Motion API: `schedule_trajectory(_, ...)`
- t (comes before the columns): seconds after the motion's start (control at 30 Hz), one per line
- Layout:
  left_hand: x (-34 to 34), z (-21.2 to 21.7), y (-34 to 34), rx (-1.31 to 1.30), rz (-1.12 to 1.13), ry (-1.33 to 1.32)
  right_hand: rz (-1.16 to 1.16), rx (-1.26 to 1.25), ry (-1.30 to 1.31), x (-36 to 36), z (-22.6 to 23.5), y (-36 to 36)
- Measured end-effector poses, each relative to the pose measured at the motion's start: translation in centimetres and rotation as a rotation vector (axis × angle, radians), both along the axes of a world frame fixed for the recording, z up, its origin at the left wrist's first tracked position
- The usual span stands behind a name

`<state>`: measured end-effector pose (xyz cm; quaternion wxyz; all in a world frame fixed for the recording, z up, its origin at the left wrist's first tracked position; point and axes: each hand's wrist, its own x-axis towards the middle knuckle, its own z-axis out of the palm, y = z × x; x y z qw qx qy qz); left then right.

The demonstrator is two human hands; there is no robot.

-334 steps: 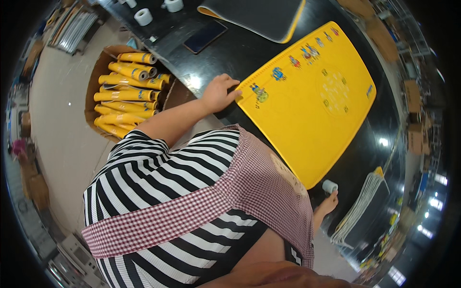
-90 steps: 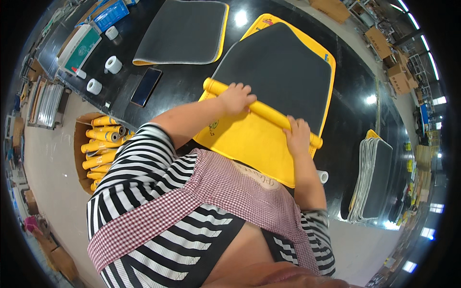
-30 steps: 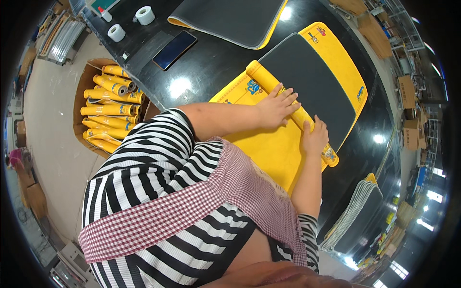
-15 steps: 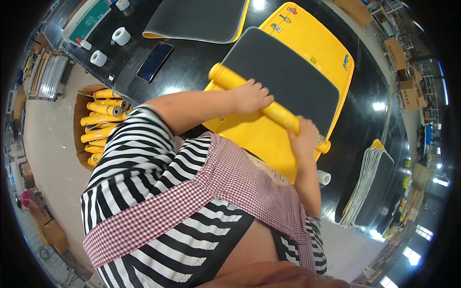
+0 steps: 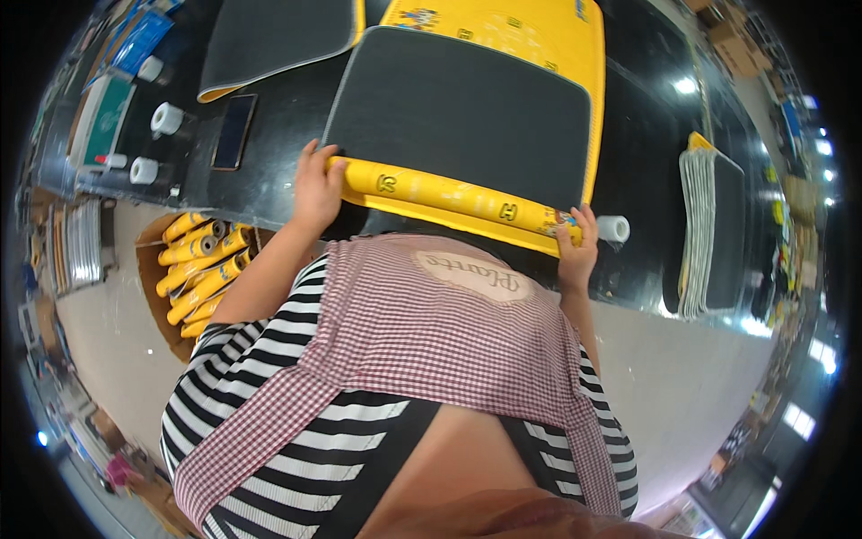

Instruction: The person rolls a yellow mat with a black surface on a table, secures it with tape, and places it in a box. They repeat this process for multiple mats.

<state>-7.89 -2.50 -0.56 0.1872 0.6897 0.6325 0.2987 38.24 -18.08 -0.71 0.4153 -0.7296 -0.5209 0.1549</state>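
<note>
Nearest, past the wearer's checked apron [image 5: 449, 350], a yellow mat roll [image 5: 456, 198] lies along the near edge of the black table [image 5: 642, 144], its long axis running crosswise, left end slightly farther off than the right. The left hand [image 5: 319, 190] grasps the left end and the right hand [image 5: 579, 250] grasps the right, each with its thumb toward the near side and its fingers round the end; how firmly, I cannot tell. Neither hand is nearer the roll: both touch it, and it spans the space between them. Just beside the right hand stands a white tape roll [image 5: 613, 228]. To the left, beside the table, a cardboard box [image 5: 148, 260] holds more yellow rolls [image 5: 206, 292]. Directly beyond the roll spreads a dark grey mat backing [image 5: 458, 117], and a flat yellow mat [image 5: 530, 36] shows from under its far edge. A smartphone [image 5: 235, 133] lies left of that, a folded mat [image 5: 278, 40] farther, and stacked mats [image 5: 699, 225] well to the right.
</note>
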Motion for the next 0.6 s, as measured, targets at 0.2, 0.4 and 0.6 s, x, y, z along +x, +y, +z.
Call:
schedule_trajectory(0.2,-0.1,0.4,-0.4,-0.065,-0.008,-0.106,-0.059,0.067,0.379,-1.8,-0.3,-3.4)
schedule_trajectory(0.4,-0.1,-0.7,0.0,0.034,0.015,-0.042,0.051,-0.121,-0.579,-0.7,0.7,-1.1)
schedule_trajectory(0.6,2.1,1.2,-0.3,0.081,0.109,0.158,0.369,-0.156,-0.721,-5.9,-0.1,1.8)
